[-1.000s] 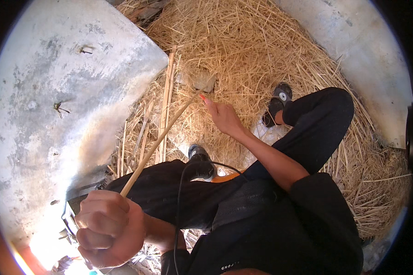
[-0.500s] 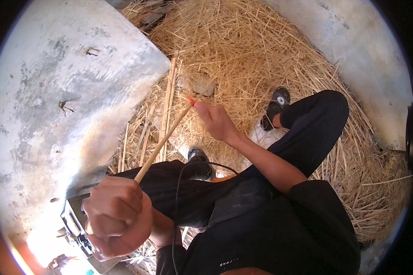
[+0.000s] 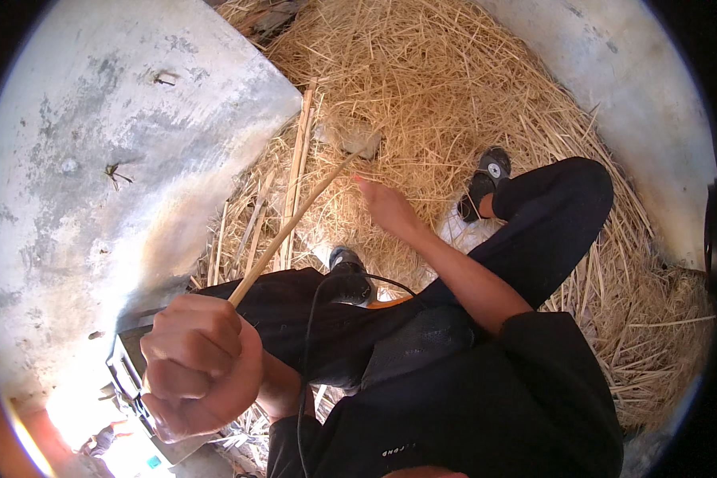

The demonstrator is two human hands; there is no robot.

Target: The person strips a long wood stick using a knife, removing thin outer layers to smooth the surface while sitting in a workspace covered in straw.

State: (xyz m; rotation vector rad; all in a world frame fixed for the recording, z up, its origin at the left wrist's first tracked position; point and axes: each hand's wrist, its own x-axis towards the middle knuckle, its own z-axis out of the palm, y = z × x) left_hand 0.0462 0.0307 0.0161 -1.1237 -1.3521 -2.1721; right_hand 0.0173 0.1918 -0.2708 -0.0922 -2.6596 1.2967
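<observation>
A long, thin pale stick (image 3: 299, 217), apparently wood or cane, slants from my left hand (image 3: 203, 362) toward the straw at upper right. The left fist is wrapped round its near end. My right hand (image 3: 392, 211) is closed beside the stick's far end, a small gap away from it. Something reddish shows at its fingertips, but the fingers hide most of it and its kind cannot be made out.
Loose straw (image 3: 422, 88) covers the ground around my feet, with flat wooden strips (image 3: 301, 159) on it. A pale, stained slab (image 3: 135, 103) stands at left, a pale wall (image 3: 637, 103) at right. A dark cable (image 3: 311, 319) crosses my lap. A dark case-like object (image 3: 127, 370) lies behind my left hand.
My right hand has moved slightly right, off the stick's side, and the red piece that stuck out is now mostly hidden. The stick's far end shows further up. The left hand keeps its hold.
</observation>
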